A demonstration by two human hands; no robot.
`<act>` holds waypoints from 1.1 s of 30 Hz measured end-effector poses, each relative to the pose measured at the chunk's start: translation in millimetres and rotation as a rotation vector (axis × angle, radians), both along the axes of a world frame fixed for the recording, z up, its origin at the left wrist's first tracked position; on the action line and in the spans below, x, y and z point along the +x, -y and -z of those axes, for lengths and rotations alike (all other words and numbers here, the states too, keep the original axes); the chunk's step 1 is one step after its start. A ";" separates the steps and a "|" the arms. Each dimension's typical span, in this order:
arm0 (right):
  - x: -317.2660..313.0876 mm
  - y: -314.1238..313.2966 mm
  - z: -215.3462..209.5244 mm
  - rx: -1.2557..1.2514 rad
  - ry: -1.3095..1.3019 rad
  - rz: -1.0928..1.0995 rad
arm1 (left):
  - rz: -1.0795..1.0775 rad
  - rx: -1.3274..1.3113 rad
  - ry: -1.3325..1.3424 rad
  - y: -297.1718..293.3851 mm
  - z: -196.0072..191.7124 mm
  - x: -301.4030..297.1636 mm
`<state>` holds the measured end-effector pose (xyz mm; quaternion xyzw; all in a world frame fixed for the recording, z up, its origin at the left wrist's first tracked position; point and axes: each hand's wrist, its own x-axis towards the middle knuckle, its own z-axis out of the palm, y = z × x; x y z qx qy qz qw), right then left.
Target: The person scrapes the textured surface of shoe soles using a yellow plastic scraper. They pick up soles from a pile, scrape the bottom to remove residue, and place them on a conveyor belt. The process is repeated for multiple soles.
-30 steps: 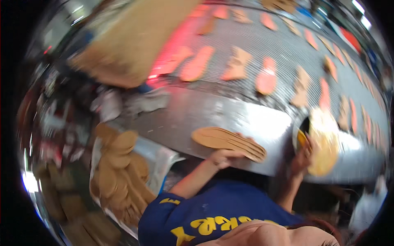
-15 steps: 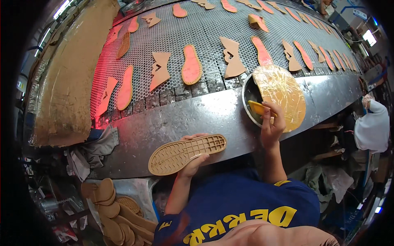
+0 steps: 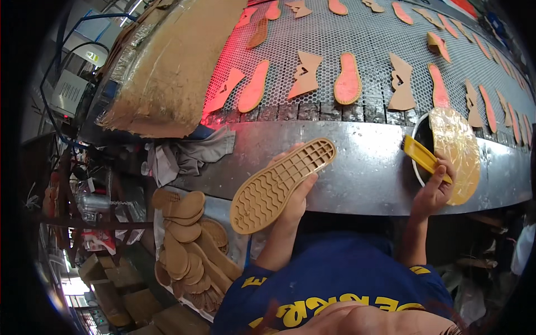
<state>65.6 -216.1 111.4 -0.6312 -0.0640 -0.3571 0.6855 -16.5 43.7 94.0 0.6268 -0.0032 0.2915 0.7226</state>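
A tan shoe sole (image 3: 279,187) is gripped by its edges in my left hand (image 3: 298,195), its wavy, gridded tread face up and its toe tilted up to the right. My right hand (image 3: 435,190) pinches a yellow-handled brush (image 3: 421,154), whose dark bristles point up and left. Beneath the brush is a round metal pot (image 3: 420,174), partly covered by a tan, tape-wrapped lid board (image 3: 460,159). The brush is over the pot's open side and the bristles are out of it.
Pink-coated soles (image 3: 348,78) and tan upper pieces (image 3: 402,84) lie in rows on a mesh conveyor (image 3: 379,56) beyond the metal ledge (image 3: 357,184). Cardboard (image 3: 167,72) covers a box at left, by a grey cloth (image 3: 195,153). A bin of soles (image 3: 187,257) stands at lower left.
The view has swung left. My right hand has lifted the brush up out of the pot's opening, so its bristles now show. My left hand has raised and tilted the shoe sole.
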 end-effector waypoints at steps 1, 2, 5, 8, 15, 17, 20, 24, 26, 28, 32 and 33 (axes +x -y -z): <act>-1.6 -5.8 -2.0 -0.079 0.054 -0.036 | -0.016 0.016 0.038 4.9 -3.4 1.2; -3.6 -12.7 -4.7 -0.157 0.108 -0.070 | -0.030 0.032 0.077 10.4 -9.9 1.5; -17.0 -34.6 -19.3 -0.335 0.227 -0.189 | -0.039 0.101 0.137 19.6 -18.8 0.8; -27.0 -45.7 -32.4 -0.451 0.241 -0.305 | -0.031 0.182 0.140 29.9 -31.0 2.2; -33.1 -62.0 -25.1 -0.484 0.249 -0.420 | -0.066 0.320 0.120 43.5 -42.6 -5.0; -38.0 -60.0 -26.4 -0.490 0.251 -0.395 | -0.118 0.533 0.094 46.2 -43.3 -2.7; -50.1 -56.3 -30.3 -0.516 0.317 -0.432 | -0.148 0.527 0.217 48.4 -28.3 1.9; -60.7 -57.3 -33.2 -0.526 0.427 -0.578 | -0.139 0.397 0.269 50.0 -20.2 5.4; -61.2 -58.1 -33.9 -0.535 0.467 -0.612 | -0.170 0.469 0.220 50.2 -25.4 5.3; -53.2 -57.0 -31.7 -0.519 0.440 -0.562 | -0.145 0.398 0.232 49.3 -23.5 0.6; -40.4 -42.6 -29.1 -0.524 0.367 -0.421 | -0.070 0.613 0.116 51.7 -46.7 -1.7; -39.2 -41.2 -28.8 -0.520 0.356 -0.397 | -0.057 0.619 0.117 53.4 -49.1 -2.7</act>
